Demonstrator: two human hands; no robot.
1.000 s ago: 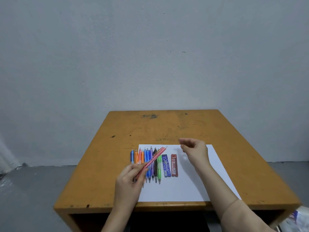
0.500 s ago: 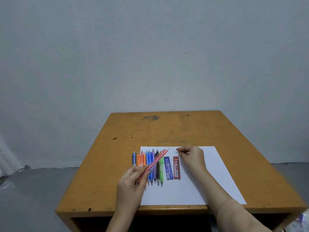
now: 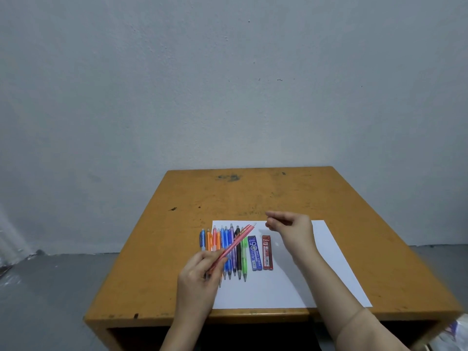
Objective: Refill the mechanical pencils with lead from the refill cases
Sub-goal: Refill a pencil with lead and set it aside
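My left hand [image 3: 200, 274] grips a pink mechanical pencil [image 3: 234, 245] near its tip, slanted so its top end points up and to the right over the row. Several mechanical pencils [image 3: 229, 249] in blue, orange, purple, black and green lie side by side on a white paper sheet [image 3: 291, 282]. To their right lie a blue lead refill case [image 3: 254, 253] and a red lead refill case [image 3: 267, 252]. My right hand [image 3: 291, 228] hovers above the sheet's far edge, just past the pink pencil's top end, fingers curled toward the thumb with nothing visible between them.
The sheet lies on a worn orange-brown wooden desk [image 3: 253, 196] standing against a grey wall. A tiny pale speck [image 3: 276, 243] sits on the paper right of the red case. Grey floor surrounds the desk.
My right hand, which had dipped down to touch the paper beside the red case, has lifted up off the sheet. The left hand still holds the pink pencil at the same slant.
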